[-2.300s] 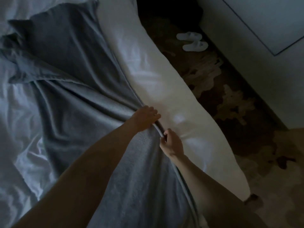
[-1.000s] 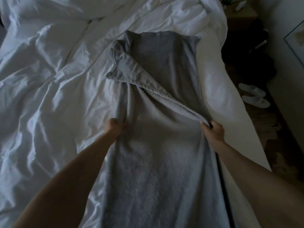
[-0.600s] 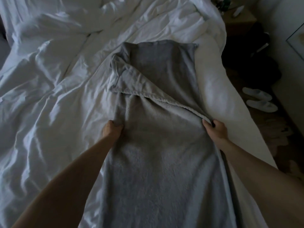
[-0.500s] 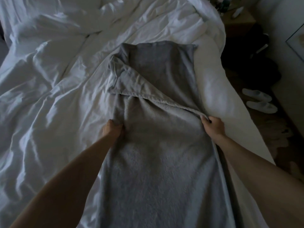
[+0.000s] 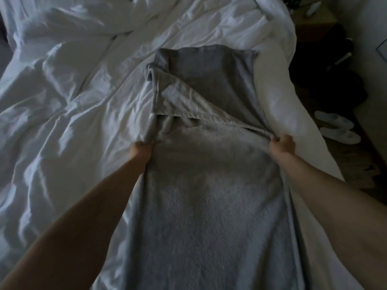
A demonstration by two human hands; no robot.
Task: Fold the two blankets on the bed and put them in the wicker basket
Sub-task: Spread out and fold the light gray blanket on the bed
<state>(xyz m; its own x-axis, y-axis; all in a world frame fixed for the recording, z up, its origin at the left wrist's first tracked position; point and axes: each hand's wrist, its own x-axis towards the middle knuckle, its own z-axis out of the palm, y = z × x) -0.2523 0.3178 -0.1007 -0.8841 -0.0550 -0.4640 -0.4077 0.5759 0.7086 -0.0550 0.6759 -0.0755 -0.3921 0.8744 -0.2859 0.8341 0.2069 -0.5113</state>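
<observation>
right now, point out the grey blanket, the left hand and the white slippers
grey blanket (image 5: 209, 195), head view, middle of its fleecy top layer
left hand (image 5: 142, 148), head view, back of the hand gripping the blanket's left edge
white slippers (image 5: 343, 133), head view, top of the nearer slipper

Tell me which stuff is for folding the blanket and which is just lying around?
For the job: grey blanket, gripped by the left hand and right hand; the bed under it.
Just lying about: white slippers on the floor, bedside table, dark heap beside it.
</observation>
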